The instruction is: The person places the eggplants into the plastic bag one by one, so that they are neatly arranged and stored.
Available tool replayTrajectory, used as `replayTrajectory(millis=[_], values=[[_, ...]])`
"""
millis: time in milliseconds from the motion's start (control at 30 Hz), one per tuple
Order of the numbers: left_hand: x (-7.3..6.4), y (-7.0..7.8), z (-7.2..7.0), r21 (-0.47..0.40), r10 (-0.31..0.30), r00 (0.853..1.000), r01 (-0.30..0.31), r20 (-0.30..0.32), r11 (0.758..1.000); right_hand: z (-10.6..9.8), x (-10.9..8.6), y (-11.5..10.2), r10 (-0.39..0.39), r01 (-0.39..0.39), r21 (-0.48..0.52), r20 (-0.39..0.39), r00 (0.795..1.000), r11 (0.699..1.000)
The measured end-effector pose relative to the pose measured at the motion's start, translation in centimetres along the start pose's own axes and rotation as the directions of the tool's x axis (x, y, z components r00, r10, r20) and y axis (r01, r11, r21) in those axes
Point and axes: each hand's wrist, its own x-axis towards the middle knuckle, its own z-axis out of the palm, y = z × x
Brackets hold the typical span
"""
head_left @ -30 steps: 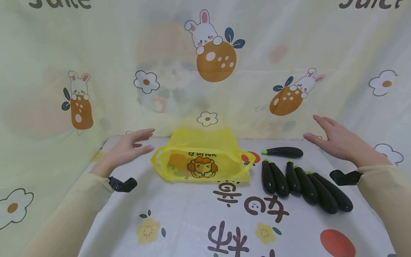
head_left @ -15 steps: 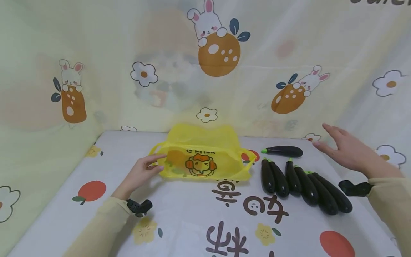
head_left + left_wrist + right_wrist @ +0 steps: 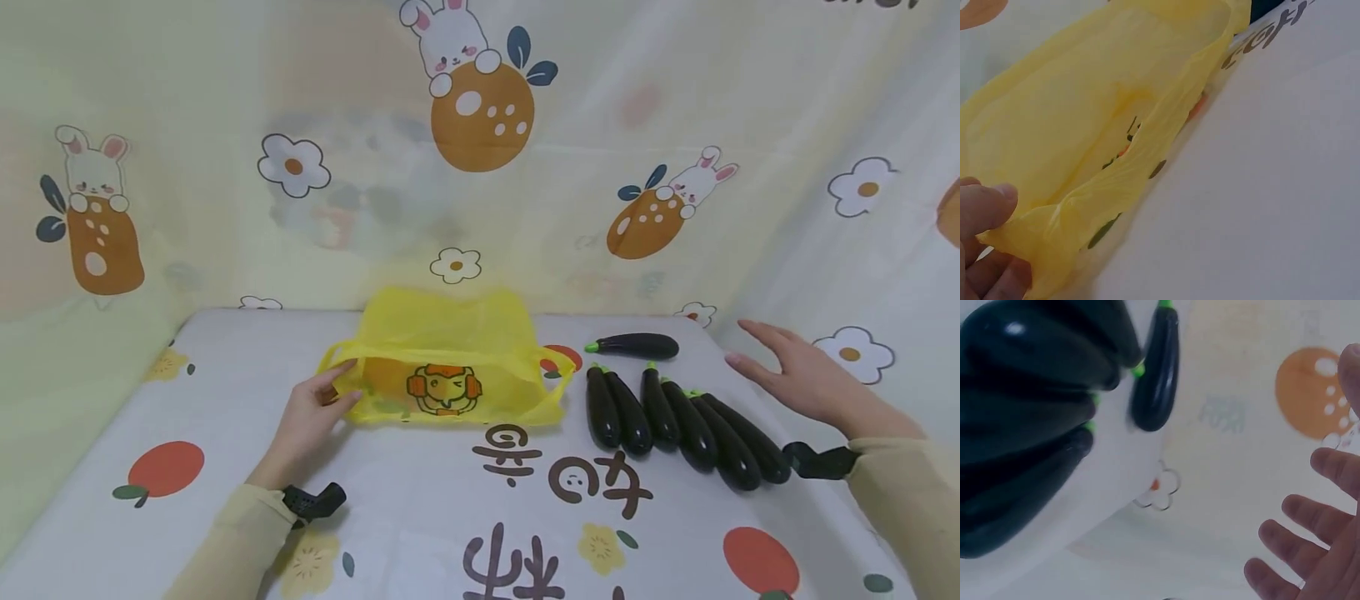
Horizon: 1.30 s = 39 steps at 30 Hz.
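From my end, the big change is at the L hand: approx. 1 s ago it hung free just left of the bag, & now it has the bag by the left edge. L wrist cam shows the plastic pinched betw. thumb and fingers, so it's a proper hold, not just a touch (can't tell if the handle itself is in the pinch). Means, I'd judge, that the bag's left side is under control while its right side lies loose; thin film like that could slip or fold if I tug hard.

R hand holds nothing: fingers spread, up in the air to the right of the eggplants, well apart from the bag. No real change there; it's stayed off everything over the same sec.

Bag sits toward the back of the white cloth, just left of the eggplants. I count 7 total: 6 side by side, stems away from me, plus a lone eggplant lying crosswise behind them, stem to the left. All lie on the cloth, outside the bag, & none look shifted vs. 1 s ago (head view has swung a bit, that's all).
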Motion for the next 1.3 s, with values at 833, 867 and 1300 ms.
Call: replayTrajectory(millis=[833, 867, 1300], values=[[-1.2, 1.7, 0.6, -0.007, -0.004, 1.0, 0.005, 0.019, 1.0, 10.7, -4.3, 7.3, 0.119, -0.122, 0.155, 0.031, 0.992, 0.98], [-1.2, 1.6, 0.6, -0.004, -0.007, 1.0, 0.007, 0.019, 1.0, 10.7, -4.3, 7.3, 0.124, -0.127, 0.15, 0.033, 0.992, 0.98], [-1.3, 1.5, 0.4, 0.001, -0.009, 1.0, 0.009, 0.016, 1.0, 10.2, -4.0, 7.2, 0.123, -0.128, 0.143, 0.04, 0.992, 0.981]])
